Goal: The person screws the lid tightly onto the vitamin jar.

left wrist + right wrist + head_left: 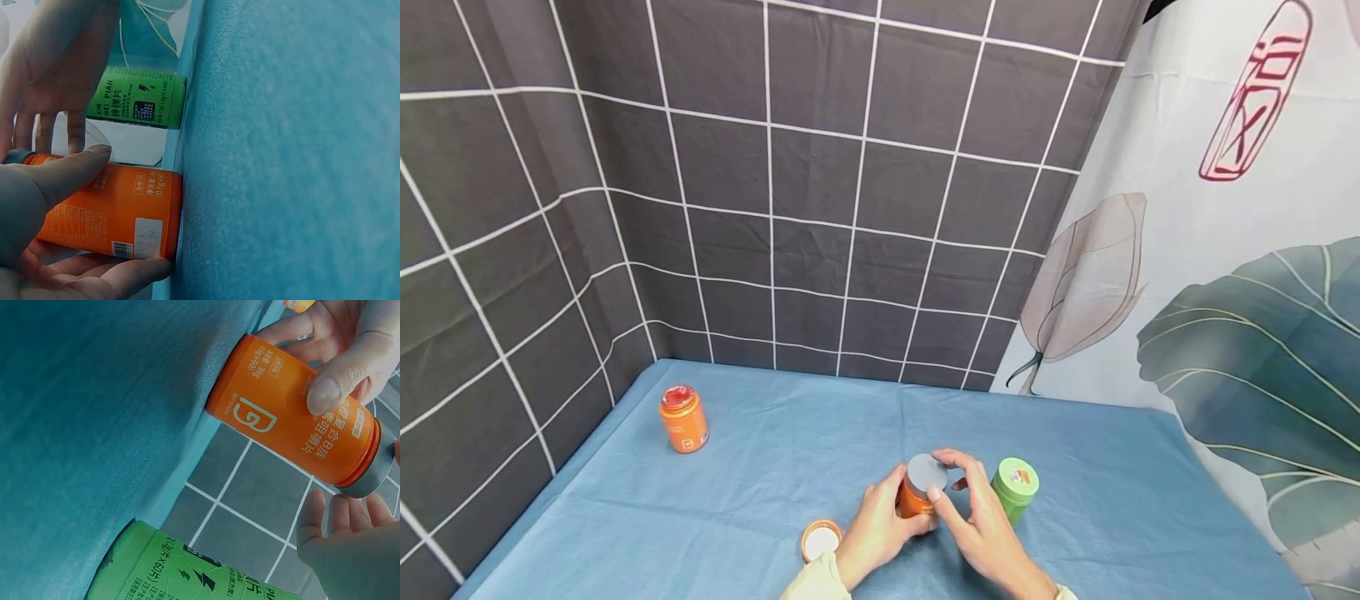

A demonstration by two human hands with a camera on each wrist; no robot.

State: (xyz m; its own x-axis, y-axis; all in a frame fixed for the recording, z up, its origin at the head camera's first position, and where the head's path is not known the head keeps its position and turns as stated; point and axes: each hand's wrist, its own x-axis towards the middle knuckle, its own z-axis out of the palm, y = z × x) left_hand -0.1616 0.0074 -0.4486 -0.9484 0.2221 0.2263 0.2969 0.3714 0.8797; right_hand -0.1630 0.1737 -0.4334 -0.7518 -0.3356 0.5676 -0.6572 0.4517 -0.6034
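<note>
My left hand (880, 525) grips an orange supplement bottle (119, 209) that stands upright on the blue cloth. A grey lid (927, 472) sits on its mouth, with the thumb and fingers of my right hand (988, 533) around the rim. In the right wrist view, the lid (369, 478) sits at the bottle's neck and the left thumb lies across the orange label. Just right of the hands stands a green bottle (1017, 490) with a light green lid, partly behind the right hand in the head view.
An orange cap (822, 540) lies with its white inside up, beside my left wrist. Farther off at the left stands another orange bottle (685, 427) with a red top. Blue cloth (760, 467) covers the table; a dark grid curtain (820, 250) hangs behind it.
</note>
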